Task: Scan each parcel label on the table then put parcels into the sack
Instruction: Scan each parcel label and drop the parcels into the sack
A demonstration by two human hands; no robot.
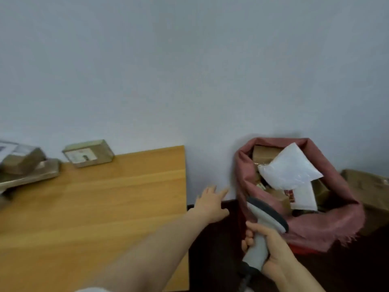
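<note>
Reddish sack [336, 224] — near left fingers [222, 194]

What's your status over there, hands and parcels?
Left hand open at table edge. Right hand grips scanner. Sack part full; boxed parcels on table. No obstruction seen.

Smooth wooden table [105, 197], woven cloth sack [328, 226] — frayed hem, glossy plastic mailer [290, 167], matt cardboard parcel [88, 153]
</note>
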